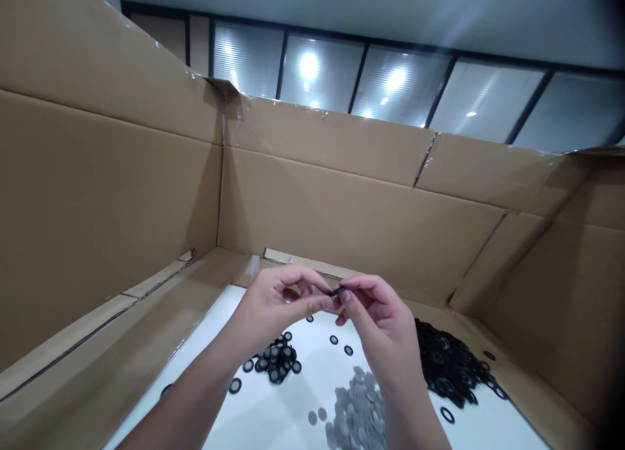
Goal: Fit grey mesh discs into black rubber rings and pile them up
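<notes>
The left hand (pixel 278 300) and the right hand (pixel 375 313) are meeting low in the frame, just right of centre, both holding a small black ring (pixel 336 292) that is showing edge-on. The left fingers (pixel 312 282) are pressed together and pinching the ring from the left side, while the right fingers (pixel 364 287) are pinching it from the right. The hands are hovering above a white counter (pixel 312 365), and neither is touching it.

Below the left hand, a small pile of rings with gray centres (pixel 276 362) is lying on the counter, with a few loose rings (pixel 235 385) scattered around it. A heap of gray mesh discs (pixel 359 404) is sitting along the bottom edge of the frame, just under the right wrist, with two loose discs (pixel 317 415) lying beside it. To the right of the right hand, a large heap of black rings (pixel 449 365) is spreading toward the lower right.

Tall cardboard walls (pixel 342 209) are standing around the counter on the left, far and right sides, and frosted glass panels (pixel 395 79) are showing above them along the top of the frame.
</notes>
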{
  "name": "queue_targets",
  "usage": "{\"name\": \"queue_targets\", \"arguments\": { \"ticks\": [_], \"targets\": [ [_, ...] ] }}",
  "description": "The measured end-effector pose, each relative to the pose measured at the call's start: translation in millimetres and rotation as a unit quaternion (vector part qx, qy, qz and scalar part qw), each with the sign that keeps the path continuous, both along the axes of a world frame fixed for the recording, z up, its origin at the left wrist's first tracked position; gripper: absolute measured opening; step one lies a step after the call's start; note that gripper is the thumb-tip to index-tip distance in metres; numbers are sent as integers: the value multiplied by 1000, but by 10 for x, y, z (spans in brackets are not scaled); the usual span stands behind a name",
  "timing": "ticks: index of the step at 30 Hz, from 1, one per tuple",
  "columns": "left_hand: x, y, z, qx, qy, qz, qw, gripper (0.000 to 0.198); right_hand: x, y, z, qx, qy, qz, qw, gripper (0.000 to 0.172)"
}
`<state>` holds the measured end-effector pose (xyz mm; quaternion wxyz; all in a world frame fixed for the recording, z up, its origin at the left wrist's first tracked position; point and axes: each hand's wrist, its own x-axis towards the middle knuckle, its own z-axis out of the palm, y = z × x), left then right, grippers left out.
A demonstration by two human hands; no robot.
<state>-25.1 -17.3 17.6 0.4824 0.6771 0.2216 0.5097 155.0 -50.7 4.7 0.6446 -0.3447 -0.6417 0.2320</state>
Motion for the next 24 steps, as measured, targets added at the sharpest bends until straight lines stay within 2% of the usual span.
{"name": "queue_targets", "arguments": {
  "ticks": [4, 7, 9, 24],
  "targets": [
    [-4, -1, -9, 138, 1, 86, 987, 4, -3, -19, -45, 108, -67, -84, 988, 11],
    [-18, 2, -12, 238, 1, 141, 961, 8, -15, -58, -40, 210, -136, -169, 953, 21],
    [-26, 6, -17, 281, -7, 155, 947, 10, -29, -74, -29, 255, -155, -201, 933, 26],
    [-2, 1, -59, 343, -25, 162, 925, 18, -32, -72, -13, 271, -166, -206, 926, 29]
  ]
}}
